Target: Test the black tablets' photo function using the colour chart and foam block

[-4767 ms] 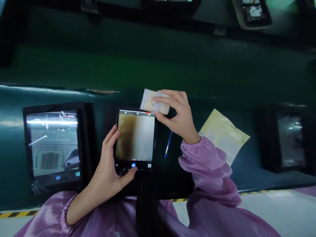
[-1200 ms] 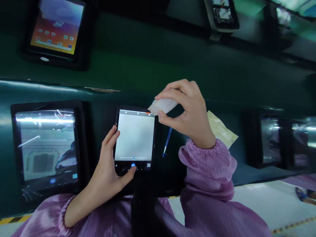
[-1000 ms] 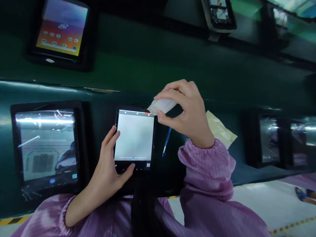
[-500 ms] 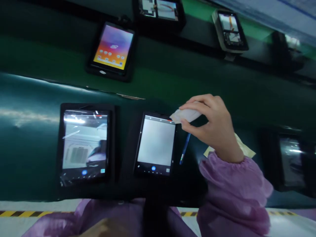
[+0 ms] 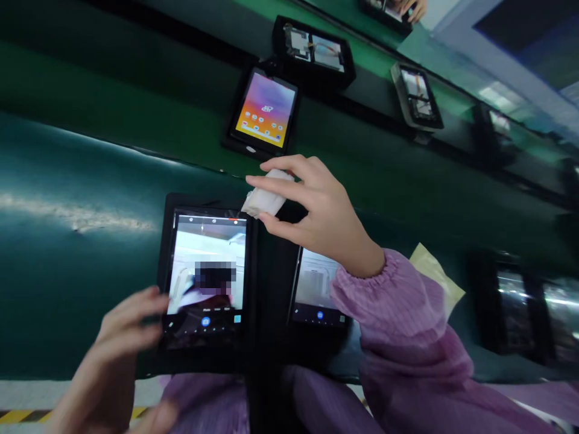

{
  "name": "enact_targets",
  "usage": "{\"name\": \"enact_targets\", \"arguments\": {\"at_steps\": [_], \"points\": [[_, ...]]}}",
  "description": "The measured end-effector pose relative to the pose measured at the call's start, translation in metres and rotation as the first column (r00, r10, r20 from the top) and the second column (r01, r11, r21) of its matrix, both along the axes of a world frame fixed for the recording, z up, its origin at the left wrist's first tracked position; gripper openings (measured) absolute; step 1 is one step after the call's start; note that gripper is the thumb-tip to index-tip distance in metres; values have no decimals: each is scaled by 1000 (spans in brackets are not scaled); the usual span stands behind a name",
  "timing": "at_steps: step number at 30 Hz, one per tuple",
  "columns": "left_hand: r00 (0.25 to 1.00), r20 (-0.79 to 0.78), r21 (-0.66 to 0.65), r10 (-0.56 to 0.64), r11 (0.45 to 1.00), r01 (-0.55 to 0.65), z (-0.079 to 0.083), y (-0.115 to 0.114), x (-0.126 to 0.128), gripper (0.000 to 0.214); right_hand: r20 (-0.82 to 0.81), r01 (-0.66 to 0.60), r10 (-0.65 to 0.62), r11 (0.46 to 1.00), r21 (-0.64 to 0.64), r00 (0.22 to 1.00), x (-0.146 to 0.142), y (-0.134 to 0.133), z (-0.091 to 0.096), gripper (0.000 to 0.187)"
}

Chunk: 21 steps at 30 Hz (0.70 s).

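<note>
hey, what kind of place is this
Most likely an electronics factory test line: lit tablets in black holders lie on a green belt, opened units sit farther along, and the right hand, in a lilac smock sleeve, holds a white wipe.

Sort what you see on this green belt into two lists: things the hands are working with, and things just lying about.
In hand: white pad, pinched by the right hand; near tablet, left hand at its edge.
Lying about: second tablet, partly hidden by the right wrist; bright-screened tablet; yellow sheet; opened device beyond.
</note>
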<state>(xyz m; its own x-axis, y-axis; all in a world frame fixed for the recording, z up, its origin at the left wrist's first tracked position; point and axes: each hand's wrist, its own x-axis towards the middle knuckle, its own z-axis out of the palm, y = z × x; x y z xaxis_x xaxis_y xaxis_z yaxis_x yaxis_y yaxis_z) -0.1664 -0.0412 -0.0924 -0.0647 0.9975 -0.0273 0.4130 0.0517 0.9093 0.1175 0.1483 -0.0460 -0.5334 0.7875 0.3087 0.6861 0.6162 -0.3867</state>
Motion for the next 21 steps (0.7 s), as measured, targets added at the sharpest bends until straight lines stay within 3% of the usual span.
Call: {"name": "enact_targets", "arguments": {"at_steps": [3, 5, 8, 13, 21], "points": [[990, 106, -123, 91, 989, -78, -15, 8, 0, 79, 17, -22, 22, 1000, 3, 1000, -10, 4, -3, 39], [992, 107, -171, 62, 984, -43, -26, 10, 4, 90, 36, -34, 34, 999, 5, 999, -14, 5, -4, 39], [998, 66, -114, -16, 993, 23, -35, 11, 9, 99, 58, -49, 48, 999, 17, 997, -19, 6, -5, 37], [997, 16, -43, -77, 996, 78, -36, 12, 8, 108, 83, -27, 26, 1000, 8, 996, -22, 6, -6, 34], [999, 5, -61, -50, 997, 50, -34, 14, 13, 107, 106, 5, -3, 1000, -12, 994, -22, 6, -6, 34]]}}
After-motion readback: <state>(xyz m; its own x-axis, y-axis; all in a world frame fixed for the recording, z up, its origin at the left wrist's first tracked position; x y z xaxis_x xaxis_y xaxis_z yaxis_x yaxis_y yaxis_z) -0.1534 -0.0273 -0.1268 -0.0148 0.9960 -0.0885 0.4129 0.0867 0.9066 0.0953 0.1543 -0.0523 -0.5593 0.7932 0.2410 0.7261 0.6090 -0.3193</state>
